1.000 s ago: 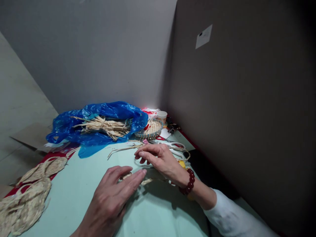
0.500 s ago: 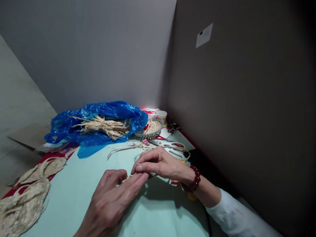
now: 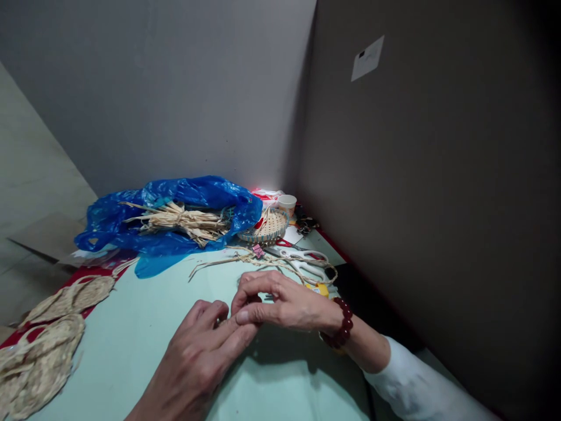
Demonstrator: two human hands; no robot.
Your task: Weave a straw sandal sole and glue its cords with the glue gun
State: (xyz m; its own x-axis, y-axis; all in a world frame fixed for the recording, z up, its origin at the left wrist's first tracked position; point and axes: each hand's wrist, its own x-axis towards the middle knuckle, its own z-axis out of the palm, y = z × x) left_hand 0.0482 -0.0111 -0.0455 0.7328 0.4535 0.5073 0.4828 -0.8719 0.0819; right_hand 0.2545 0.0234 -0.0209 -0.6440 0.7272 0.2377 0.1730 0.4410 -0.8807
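Note:
My left hand (image 3: pixel 199 356) lies on the pale green table top (image 3: pixel 131 333), fingers pressed down over a small straw piece (image 3: pixel 218 321) that barely shows under them. My right hand (image 3: pixel 280 301), with a dark red bead bracelet (image 3: pixel 339 324) at the wrist, is curled with thumb and fingers pinched together right at the left fingertips. Most of the straw piece is hidden by both hands.
A blue plastic bag (image 3: pixel 175 204) with a straw bundle (image 3: pixel 179 222) lies at the back. A small woven basket (image 3: pixel 267 225), a paper cup (image 3: pixel 287 203), white-handled scissors (image 3: pixel 307 260) and loose straw strands (image 3: pixel 219 263) sit behind the hands. Woven straw pieces (image 3: pixel 39 351) lie at the left. Grey walls enclose the corner.
My right hand drew back toward me and closed from a loosely spread pose into a pinch against the left fingertips. The left hand shifted slightly forward over the straw piece.

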